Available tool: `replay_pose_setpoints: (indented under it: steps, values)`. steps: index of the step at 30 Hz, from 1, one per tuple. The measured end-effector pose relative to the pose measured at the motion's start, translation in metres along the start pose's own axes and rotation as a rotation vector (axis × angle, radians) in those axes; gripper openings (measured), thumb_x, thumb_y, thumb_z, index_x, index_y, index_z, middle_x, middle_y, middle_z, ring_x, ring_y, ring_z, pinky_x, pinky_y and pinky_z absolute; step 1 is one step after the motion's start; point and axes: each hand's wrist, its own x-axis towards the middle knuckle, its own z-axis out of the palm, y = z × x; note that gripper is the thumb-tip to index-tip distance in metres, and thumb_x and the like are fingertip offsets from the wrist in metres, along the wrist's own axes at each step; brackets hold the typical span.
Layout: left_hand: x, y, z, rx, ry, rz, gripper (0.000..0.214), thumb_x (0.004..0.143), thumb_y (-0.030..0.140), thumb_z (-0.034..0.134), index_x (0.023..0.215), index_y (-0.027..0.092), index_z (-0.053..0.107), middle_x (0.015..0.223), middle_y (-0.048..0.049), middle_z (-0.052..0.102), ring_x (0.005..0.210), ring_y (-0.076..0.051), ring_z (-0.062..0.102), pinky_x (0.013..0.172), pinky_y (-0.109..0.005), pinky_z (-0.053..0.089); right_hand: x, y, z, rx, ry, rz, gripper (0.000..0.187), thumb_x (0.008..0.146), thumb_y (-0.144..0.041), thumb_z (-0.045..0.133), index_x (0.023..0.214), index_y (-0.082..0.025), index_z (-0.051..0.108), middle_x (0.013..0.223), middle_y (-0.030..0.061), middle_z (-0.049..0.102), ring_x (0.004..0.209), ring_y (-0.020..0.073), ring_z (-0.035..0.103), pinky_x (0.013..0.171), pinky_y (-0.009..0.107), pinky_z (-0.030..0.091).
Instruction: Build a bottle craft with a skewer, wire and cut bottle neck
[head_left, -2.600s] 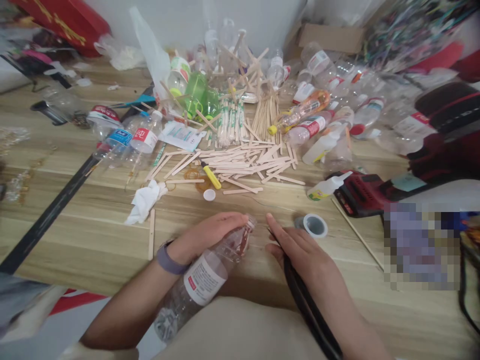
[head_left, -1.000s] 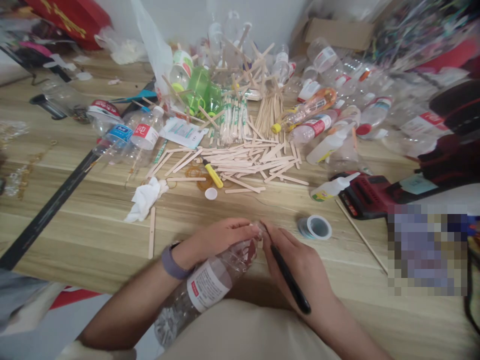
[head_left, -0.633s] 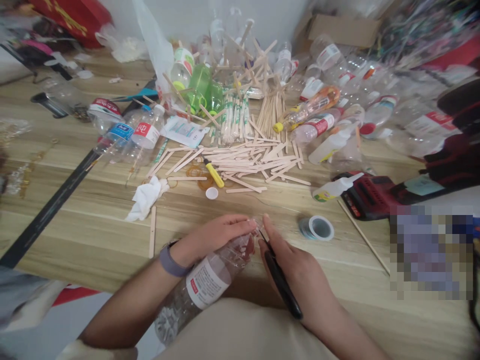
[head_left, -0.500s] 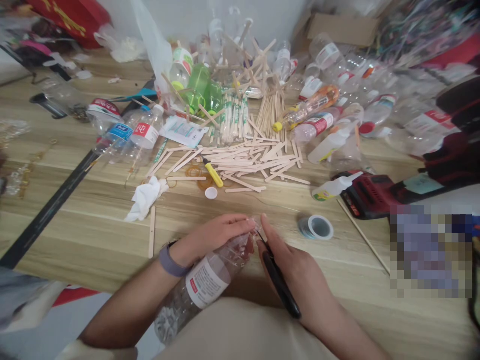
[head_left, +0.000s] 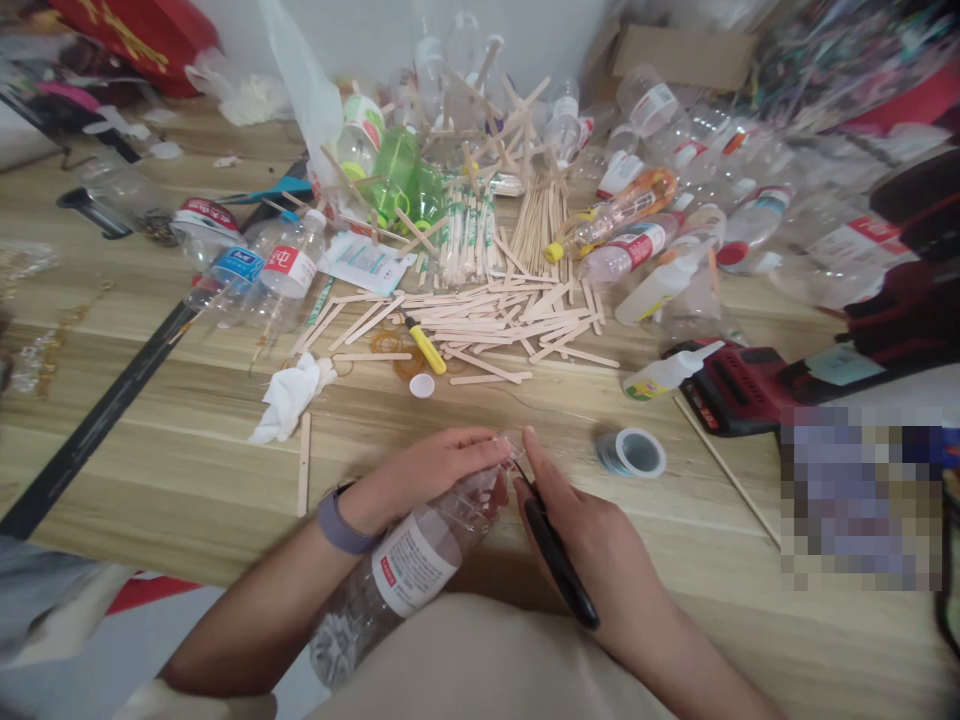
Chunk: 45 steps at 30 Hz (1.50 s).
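Head view: my left hand (head_left: 427,470) clasps a plastic bottle (head_left: 412,560); my right hand (head_left: 600,530) grips a black tool (head_left: 559,565) at its neck. I judge steadiness comes next.

The bottle (head_left: 409,565) gripped by the left hand (head_left: 427,470) is clear, glossy plastic, crinkled, with a smooth white label; the tool (head_left: 559,565) held in the right hand (head_left: 600,545), just right of the bottle, has a shiny black handle, seemingly plastic; the desk (head_left: 187,470) beneath shows matt pale wood grain; beyond the bottle lie sticks (head_left: 487,320) of bare, matt wood; left of the bottle, a crumpled tissue (head_left: 289,395) of soft white paper.
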Motion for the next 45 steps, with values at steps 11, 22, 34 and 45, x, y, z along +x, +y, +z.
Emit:
replay_pose_setpoints:
  steps: [11,22,34,45]
  values:
    - [0.002,-0.002,0.0,0.043,-0.011,0.049,0.035,0.085,0.05,0.061,0.099,0.02,0.071,0.088,0.0015,0.07,0.086,-0.017,0.061,0.078,-0.027,0.046,-0.003,0.001,0.005,-0.167,-0.013,-0.035,0.083,0.077,0.002,0.036,0.154,-0.008,0.006,0.069,0.0042,0.072,0.051,0.0216,0.068,0.043,0.026,0.05]
    - [0.002,-0.003,-0.002,0.185,-0.025,0.119,0.036,0.089,0.05,0.054,0.089,0.018,0.068,0.082,-0.0005,0.068,0.083,-0.017,0.058,0.077,-0.027,0.045,-0.003,0.004,0.01,-0.174,0.03,-0.031,0.067,0.08,-0.001,0.037,0.147,-0.006,0.033,0.076,0.0076,0.075,0.052,0.0203,0.068,0.043,0.026,0.05]
    - [-0.001,0.008,-0.007,0.404,-0.027,0.203,0.035,0.091,0.045,0.05,0.074,0.017,0.061,0.073,-0.0004,0.066,0.069,-0.015,0.058,0.065,-0.026,0.041,0.005,0.0,0.004,-0.131,0.011,-0.052,0.054,0.084,-0.002,0.033,0.137,-0.003,0.043,0.065,0.0059,0.073,0.048,0.0206,0.068,0.04,0.026,0.047]
    - [0.0,0.008,-0.01,0.273,-0.081,0.191,0.035,0.09,0.044,0.053,0.072,0.016,0.062,0.069,0.0008,0.064,0.065,-0.013,0.054,0.064,-0.025,0.041,-0.005,0.003,0.019,-0.037,0.092,-0.031,0.056,0.097,-0.016,0.034,0.151,-0.004,0.024,0.058,0.0004,0.069,0.04,0.0191,0.064,0.036,0.024,0.042]
